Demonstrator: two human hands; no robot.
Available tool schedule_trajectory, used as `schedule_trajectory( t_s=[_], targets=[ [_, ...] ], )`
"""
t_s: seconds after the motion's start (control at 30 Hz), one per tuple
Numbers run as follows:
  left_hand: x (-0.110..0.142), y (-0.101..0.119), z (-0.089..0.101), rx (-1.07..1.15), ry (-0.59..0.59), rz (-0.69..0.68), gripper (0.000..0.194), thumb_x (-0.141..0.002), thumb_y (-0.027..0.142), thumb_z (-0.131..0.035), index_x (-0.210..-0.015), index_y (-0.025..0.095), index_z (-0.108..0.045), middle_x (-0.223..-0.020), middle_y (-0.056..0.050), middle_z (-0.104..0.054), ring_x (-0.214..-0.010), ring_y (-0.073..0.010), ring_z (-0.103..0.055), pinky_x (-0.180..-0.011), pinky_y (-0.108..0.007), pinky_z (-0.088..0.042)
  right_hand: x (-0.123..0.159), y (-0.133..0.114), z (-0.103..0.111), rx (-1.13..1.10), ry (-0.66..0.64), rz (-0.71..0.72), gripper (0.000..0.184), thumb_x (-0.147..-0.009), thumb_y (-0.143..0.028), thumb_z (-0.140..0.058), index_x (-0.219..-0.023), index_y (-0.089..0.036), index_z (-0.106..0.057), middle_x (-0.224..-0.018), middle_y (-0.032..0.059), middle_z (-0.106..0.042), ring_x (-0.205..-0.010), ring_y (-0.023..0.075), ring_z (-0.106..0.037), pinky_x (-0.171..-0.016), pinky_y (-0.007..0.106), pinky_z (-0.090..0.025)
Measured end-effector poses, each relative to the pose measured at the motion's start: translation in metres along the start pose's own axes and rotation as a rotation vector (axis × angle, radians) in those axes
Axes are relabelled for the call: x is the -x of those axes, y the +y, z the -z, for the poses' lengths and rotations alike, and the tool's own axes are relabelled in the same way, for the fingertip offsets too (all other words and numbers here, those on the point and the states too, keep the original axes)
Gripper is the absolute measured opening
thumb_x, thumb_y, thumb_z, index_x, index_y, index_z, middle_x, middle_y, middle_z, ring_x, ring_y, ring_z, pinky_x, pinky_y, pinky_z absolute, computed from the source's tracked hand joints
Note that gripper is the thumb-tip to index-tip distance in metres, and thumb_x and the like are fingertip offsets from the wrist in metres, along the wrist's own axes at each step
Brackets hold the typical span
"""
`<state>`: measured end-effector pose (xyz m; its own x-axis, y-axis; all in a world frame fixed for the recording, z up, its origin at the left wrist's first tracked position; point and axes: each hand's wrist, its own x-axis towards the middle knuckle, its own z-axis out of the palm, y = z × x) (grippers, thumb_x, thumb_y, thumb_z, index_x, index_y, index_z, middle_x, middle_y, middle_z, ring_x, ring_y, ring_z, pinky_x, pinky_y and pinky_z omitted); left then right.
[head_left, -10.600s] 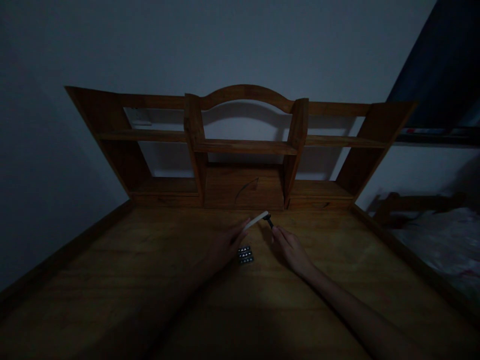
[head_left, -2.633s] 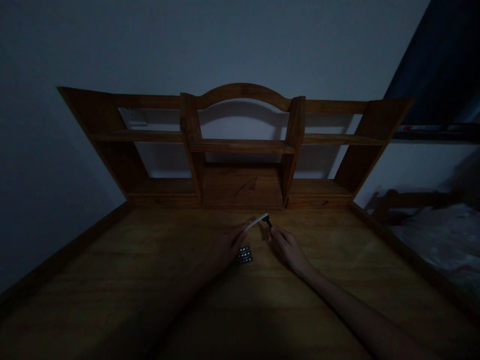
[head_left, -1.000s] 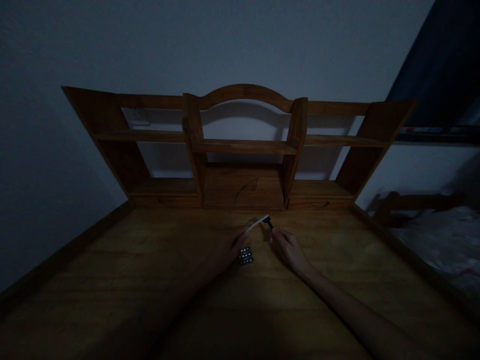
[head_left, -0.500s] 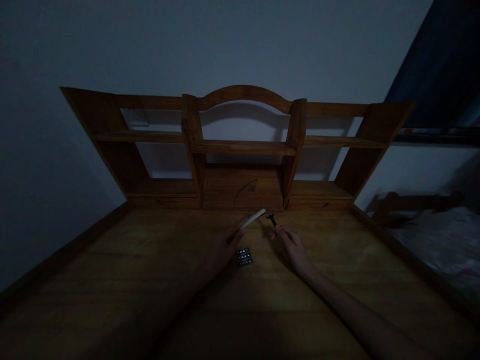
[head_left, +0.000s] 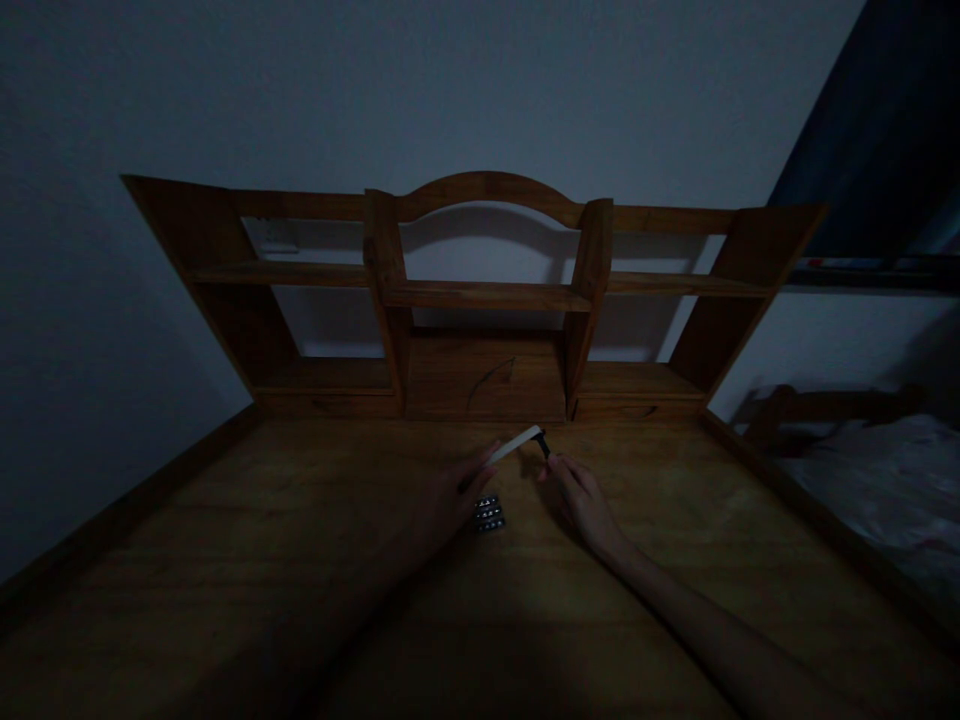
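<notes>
My left hand (head_left: 459, 495) is closed around a flat whitish stick (head_left: 514, 444), which slants up to the right. In my right hand (head_left: 583, 500), the fingers pinch the slim handle of a small black tool (head_left: 544, 445) with a wider, forked-looking head. The stick's far tip meets or overlaps the tool's head; the dim light hides whether they are joined. Just below my left fingertips, a small dark block with rows of shiny silver marks (head_left: 489, 513) lies on the wooden desk (head_left: 645, 620). What the block is I cannot make out.
A wooden shelf unit (head_left: 487, 295) stands along the desk's back, against a pale wall (head_left: 480, 90). Inside its middle bay is a thin dark curved line (head_left: 491, 376). Raised edges run along both sides of the desk. Whitish plastic or cloth (head_left: 892, 490) lies beyond the right edge.
The stick has shifted slightly right and down, and its tip now meets the black tool's head, where a gap was before. Both hands keep their grips; the dark block stays put.
</notes>
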<state>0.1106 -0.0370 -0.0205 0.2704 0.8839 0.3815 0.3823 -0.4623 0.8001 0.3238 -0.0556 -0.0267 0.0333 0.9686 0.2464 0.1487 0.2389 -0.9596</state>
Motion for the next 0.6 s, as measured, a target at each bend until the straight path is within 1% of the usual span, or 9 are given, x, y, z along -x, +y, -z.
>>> schedule_trajectory(
  t_s=[0.1, 0.2, 0.3, 0.4, 0.53, 0.6],
  targets=[
    [0.0008, 0.0012, 0.0, 0.004, 0.026, -0.009, 0.041, -0.089, 0.038, -0.046, -0.129, 0.03, -0.047, -0.127, 0.002, -0.056, -0.115, -0.0215, -0.054, -0.1, -0.039, -0.041, 0.0, -0.0032, -0.0001, -0.01, 0.027, 0.017, 0.041, -0.085, -0.052, -0.046, -0.074, -0.017, -0.062, -0.075, 0.0039, -0.061, -0.071, 0.017, -0.054, -0.067, 0.026, -0.039],
    [0.0018, 0.0054, 0.0017, -0.023, 0.057, -0.038, 0.042, -0.089, 0.038, -0.047, -0.13, 0.031, -0.046, -0.125, 0.002, -0.058, -0.109, -0.0215, -0.058, -0.095, -0.039, -0.046, -0.0004, -0.0068, 0.0025, 0.015, 0.056, 0.017, 0.042, -0.086, -0.052, -0.044, -0.074, -0.017, -0.063, -0.071, 0.0026, -0.059, -0.068, 0.0164, -0.053, -0.065, 0.026, -0.037],
    [0.0017, 0.007, 0.0025, -0.035, 0.043, -0.06, 0.042, -0.089, 0.036, -0.048, -0.13, 0.031, -0.046, -0.127, 0.002, -0.056, -0.11, -0.021, -0.058, -0.097, -0.038, -0.045, -0.0008, -0.0074, 0.0054, 0.038, 0.068, 0.034, 0.042, -0.088, -0.051, -0.041, -0.074, -0.017, -0.062, -0.07, 0.0019, -0.057, -0.067, 0.0161, -0.051, -0.063, 0.025, -0.036],
    [0.0006, 0.0046, 0.0022, -0.024, 0.043, -0.039, 0.041, -0.089, 0.036, -0.047, -0.13, 0.031, -0.046, -0.129, 0.002, -0.054, -0.115, -0.0207, -0.054, -0.099, -0.038, -0.042, -0.0001, -0.0064, 0.0059, 0.044, 0.06, 0.028, 0.041, -0.089, -0.05, -0.04, -0.074, -0.017, -0.061, -0.07, 0.0017, -0.056, -0.067, 0.0161, -0.05, -0.061, 0.025, -0.035],
    [0.0006, 0.0036, 0.0029, 0.006, 0.084, -0.002, 0.042, -0.088, 0.038, -0.048, -0.13, 0.031, -0.046, -0.127, 0.002, -0.056, -0.113, -0.0208, -0.055, -0.097, -0.038, -0.044, 0.0015, -0.0068, 0.0041, 0.06, 0.045, 0.019, 0.04, -0.089, -0.049, -0.04, -0.076, -0.018, -0.062, -0.071, 0.0011, -0.056, -0.067, 0.016, -0.05, -0.061, 0.025, -0.035],
    [0.0015, 0.0056, 0.0037, 0.008, 0.066, 0.0, 0.042, -0.089, 0.038, -0.047, -0.13, 0.031, -0.046, -0.127, 0.003, -0.056, -0.113, -0.021, -0.055, -0.097, -0.039, -0.044, 0.0017, -0.0072, 0.0033, 0.058, 0.049, 0.026, 0.041, -0.089, -0.05, -0.04, -0.075, -0.018, -0.061, -0.072, 0.0011, -0.056, -0.068, 0.0162, -0.05, -0.063, 0.025, -0.036]
  ],
)
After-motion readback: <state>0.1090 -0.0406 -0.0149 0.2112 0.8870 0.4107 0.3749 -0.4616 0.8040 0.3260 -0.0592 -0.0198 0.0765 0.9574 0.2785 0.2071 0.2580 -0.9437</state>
